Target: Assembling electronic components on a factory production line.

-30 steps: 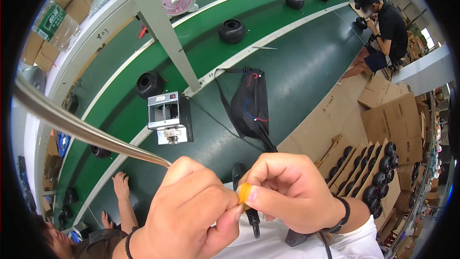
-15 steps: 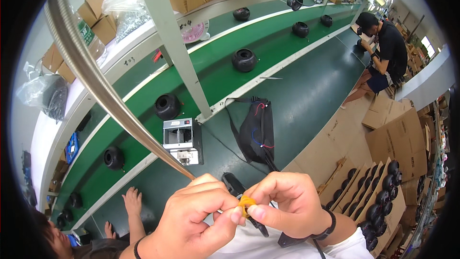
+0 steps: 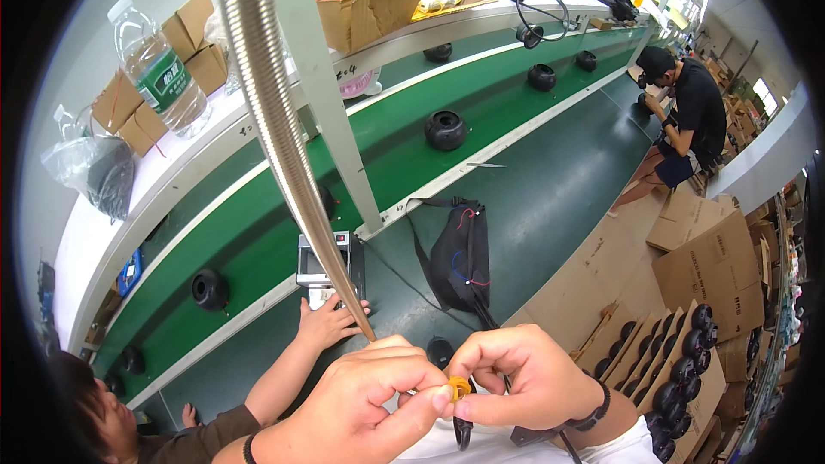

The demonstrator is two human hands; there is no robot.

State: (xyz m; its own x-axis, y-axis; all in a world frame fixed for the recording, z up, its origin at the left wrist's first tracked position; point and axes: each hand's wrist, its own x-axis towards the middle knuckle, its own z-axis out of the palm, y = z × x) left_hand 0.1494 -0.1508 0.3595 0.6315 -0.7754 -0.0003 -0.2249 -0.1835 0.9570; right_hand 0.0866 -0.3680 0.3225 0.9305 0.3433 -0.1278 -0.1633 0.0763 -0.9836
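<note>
My left hand (image 3: 374, 399) and my right hand (image 3: 524, 378) meet low in the middle, both closed in a pinch on a small yellow looped piece (image 3: 461, 388). Its exact kind is hard to make out between the fingertips. Just below it hangs a narrow black part (image 3: 463, 434); whether the two are joined I cannot tell. A shiny metal gooseneck tube (image 3: 288, 137) slants down from the top and ends behind my left hand. Past my hands, a black fabric bag (image 3: 458, 258) with red and blue wires lies on the dark green bench (image 3: 550, 180).
A co-worker's hand (image 3: 331, 324) touches a small grey machine (image 3: 311, 268) at the left. Round black housings (image 3: 445, 130) sit along the green conveyor (image 3: 378, 155). Another person (image 3: 687, 112) works at far right. Cartons (image 3: 709, 262) and racked black parts (image 3: 675, 395) stand at right.
The co-worker's hand has reached forward to the grey machine. In the picture, the gooseneck's upper part has shifted right and stands steeper. My hands keep their pinch on the yellow piece, turned slightly.
</note>
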